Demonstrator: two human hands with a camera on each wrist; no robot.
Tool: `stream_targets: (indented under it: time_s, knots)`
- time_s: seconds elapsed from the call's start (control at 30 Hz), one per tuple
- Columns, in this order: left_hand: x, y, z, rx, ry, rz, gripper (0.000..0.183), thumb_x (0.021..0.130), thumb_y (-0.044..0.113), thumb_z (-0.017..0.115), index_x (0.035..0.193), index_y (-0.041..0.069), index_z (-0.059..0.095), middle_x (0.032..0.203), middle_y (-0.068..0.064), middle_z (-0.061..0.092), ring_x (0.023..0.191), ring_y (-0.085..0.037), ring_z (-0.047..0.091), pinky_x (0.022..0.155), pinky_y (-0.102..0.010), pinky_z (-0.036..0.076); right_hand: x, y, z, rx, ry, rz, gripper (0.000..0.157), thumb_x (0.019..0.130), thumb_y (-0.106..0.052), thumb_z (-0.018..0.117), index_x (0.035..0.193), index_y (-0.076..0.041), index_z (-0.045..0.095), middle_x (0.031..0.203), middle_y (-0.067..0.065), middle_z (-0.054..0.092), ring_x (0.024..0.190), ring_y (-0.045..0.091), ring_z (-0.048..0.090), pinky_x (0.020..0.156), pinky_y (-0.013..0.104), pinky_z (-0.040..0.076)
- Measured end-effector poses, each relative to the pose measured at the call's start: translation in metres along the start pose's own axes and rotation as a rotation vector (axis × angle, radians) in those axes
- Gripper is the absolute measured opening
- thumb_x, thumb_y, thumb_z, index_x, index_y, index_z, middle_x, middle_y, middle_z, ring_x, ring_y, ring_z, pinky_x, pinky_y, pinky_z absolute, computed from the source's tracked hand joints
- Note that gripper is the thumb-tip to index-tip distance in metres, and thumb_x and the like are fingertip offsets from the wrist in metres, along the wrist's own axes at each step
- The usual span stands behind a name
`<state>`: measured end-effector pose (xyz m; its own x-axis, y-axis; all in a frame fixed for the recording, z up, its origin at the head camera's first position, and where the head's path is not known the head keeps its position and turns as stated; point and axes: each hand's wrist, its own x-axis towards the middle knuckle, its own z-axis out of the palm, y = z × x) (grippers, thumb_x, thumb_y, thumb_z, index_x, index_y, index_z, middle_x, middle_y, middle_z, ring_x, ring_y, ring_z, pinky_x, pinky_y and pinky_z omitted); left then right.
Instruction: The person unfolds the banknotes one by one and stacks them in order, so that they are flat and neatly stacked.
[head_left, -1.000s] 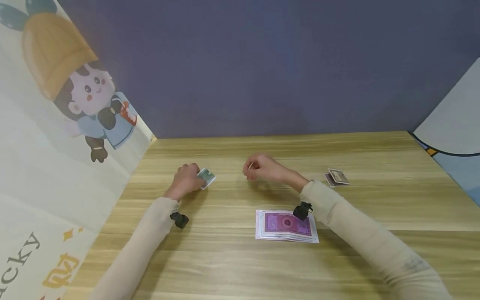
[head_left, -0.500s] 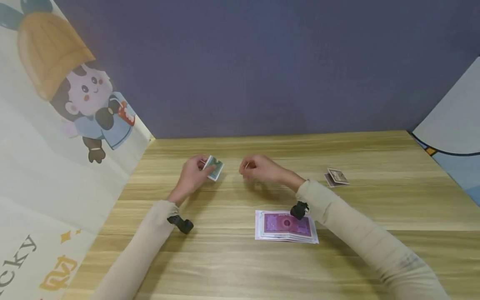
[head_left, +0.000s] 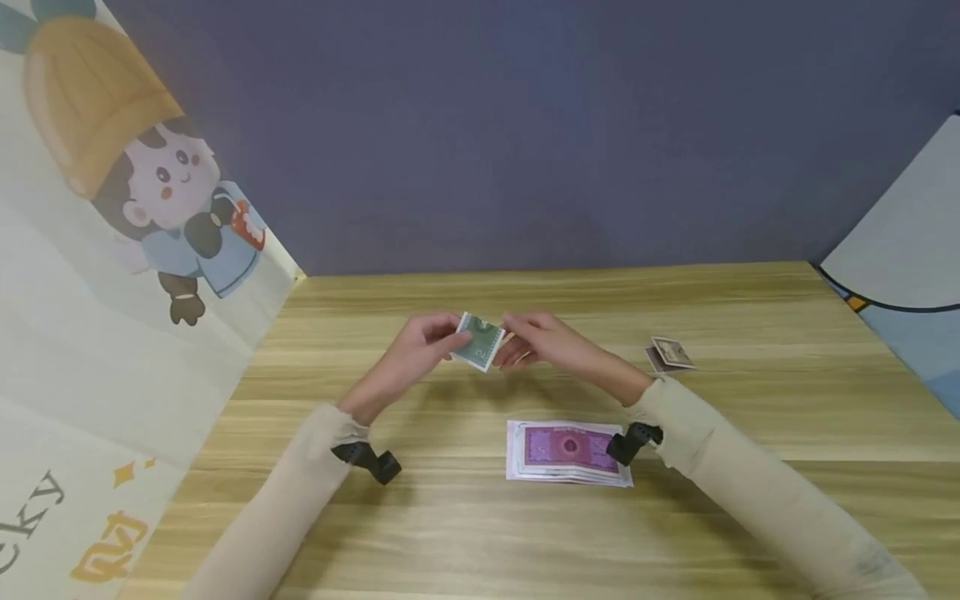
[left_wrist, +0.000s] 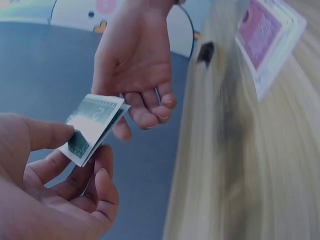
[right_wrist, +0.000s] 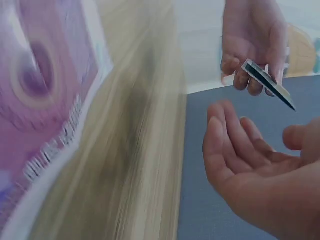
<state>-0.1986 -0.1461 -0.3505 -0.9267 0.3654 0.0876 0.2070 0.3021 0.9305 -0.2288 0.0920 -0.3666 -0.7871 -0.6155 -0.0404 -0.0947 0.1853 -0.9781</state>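
A small folded green banknote is pinched between the thumb and fingers of my left hand, raised over the table. In the left wrist view the folded note is doubled over, its layers slightly parted at one edge and a "2" printed on its face. My right hand is beside the note's right edge, its fingers loosely bent. The right wrist view shows that right hand palm up with nothing in it, a gap between its fingertips and the note.
On the wooden table a stack of purple-topped banknotes lies flat in front of the hands. Farther right sits a small folded brown note, partly sprung up. A dark blue panel rises along the table's back edge.
My left hand has lifted the folded green note off the table and carried it right to my right hand. The right hand's fingers have uncurled and turned toward it.
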Motion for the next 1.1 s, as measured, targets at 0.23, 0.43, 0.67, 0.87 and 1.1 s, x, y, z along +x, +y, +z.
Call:
stream_targets:
  time_s: [0.23, 0.43, 0.67, 0.87, 1.1]
  knots:
    - [-0.005, 0.017, 0.023, -0.007, -0.113, 0.115, 0.016, 0.099, 0.010, 0.060, 0.109, 0.002, 0.068, 0.100, -0.009, 0.068, 0.085, -0.027, 0.060, 0.069, -0.028, 0.050, -0.031, -0.006, -0.007, 0.230, -0.123, 0.082, 0.070, 0.105, -0.057, 0.027, 0.136, 0.003, 0.047, 0.107, 0.022, 0.071, 0.100, 0.037, 0.069, 0.093, 0.052, 0.052]
    - [-0.009, 0.027, 0.040, 0.095, -0.139, 0.173, 0.014, 0.099, 0.012, 0.062, 0.109, 0.007, 0.069, 0.101, -0.004, 0.067, 0.093, -0.020, 0.061, 0.074, -0.035, 0.055, -0.055, -0.009, -0.012, 0.283, -0.189, 0.019, 0.075, 0.104, -0.058, 0.029, 0.143, 0.005, 0.038, 0.113, 0.022, 0.067, 0.101, 0.038, 0.068, 0.091, 0.046, 0.055]
    - [-0.012, 0.036, 0.048, 0.122, -0.226, 0.201, 0.014, 0.100, 0.015, 0.060, 0.110, 0.010, 0.070, 0.106, 0.000, 0.065, 0.095, -0.016, 0.061, 0.077, -0.034, 0.054, -0.074, 0.003, -0.013, 0.390, -0.244, -0.060, 0.049, 0.107, -0.027, 0.047, 0.142, 0.004, 0.037, 0.119, 0.017, 0.062, 0.106, 0.035, 0.066, 0.095, 0.048, 0.053]
    - [-0.014, 0.033, 0.054, 0.123, -0.356, 0.244, 0.015, 0.102, 0.017, 0.058, 0.111, 0.014, 0.070, 0.105, 0.003, 0.065, 0.093, -0.014, 0.062, 0.079, -0.034, 0.055, -0.083, 0.017, -0.010, 0.443, -0.255, -0.055, 0.044, 0.106, -0.022, 0.049, 0.143, 0.000, 0.041, 0.126, 0.017, 0.060, 0.111, 0.033, 0.064, 0.098, 0.051, 0.050]
    - [-0.009, 0.030, 0.065, 0.182, -0.301, 0.267, 0.017, 0.100, 0.014, 0.061, 0.114, 0.008, 0.068, 0.103, 0.002, 0.069, 0.089, -0.017, 0.066, 0.077, -0.031, 0.057, -0.093, 0.021, -0.009, 0.356, -0.143, 0.026, 0.053, 0.099, -0.015, 0.060, 0.145, 0.000, 0.039, 0.125, 0.020, 0.062, 0.107, 0.033, 0.065, 0.094, 0.047, 0.053]
